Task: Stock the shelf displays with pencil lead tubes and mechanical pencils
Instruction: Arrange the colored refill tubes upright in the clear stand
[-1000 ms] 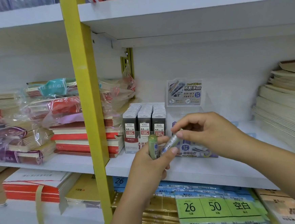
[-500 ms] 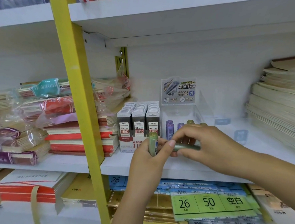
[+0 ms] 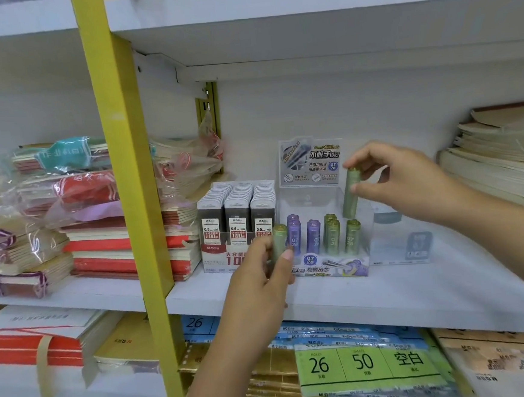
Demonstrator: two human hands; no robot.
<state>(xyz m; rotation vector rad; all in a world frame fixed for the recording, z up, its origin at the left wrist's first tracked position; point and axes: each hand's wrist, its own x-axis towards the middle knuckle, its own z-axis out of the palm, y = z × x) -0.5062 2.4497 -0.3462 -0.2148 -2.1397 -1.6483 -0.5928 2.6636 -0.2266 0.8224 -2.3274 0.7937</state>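
Observation:
A clear display box (image 3: 328,265) stands on the white shelf (image 3: 387,298), holding purple lead tubes (image 3: 313,236) on its left and green lead tubes (image 3: 333,235) on its right. My right hand (image 3: 400,181) pinches a green lead tube (image 3: 351,196) upright above the box's back right corner. In front of the box's left edge, my left hand (image 3: 261,280) grips another green lead tube (image 3: 279,241) upright. A tray of grey 0.5 lead cases (image 3: 239,219) sits just left of the display box.
A yellow upright post (image 3: 127,177) divides the shelving. Wrapped notebook stacks (image 3: 67,213) fill the left bay. Stacked notebooks (image 3: 502,160) lie at the right. A second clear display stand (image 3: 411,243) sits right of the box. Paper packs (image 3: 361,362) lie on the shelf below.
My right hand has lifted a green tube away from my left hand, up and to the right over the display box. My left hand stays put with its tube.

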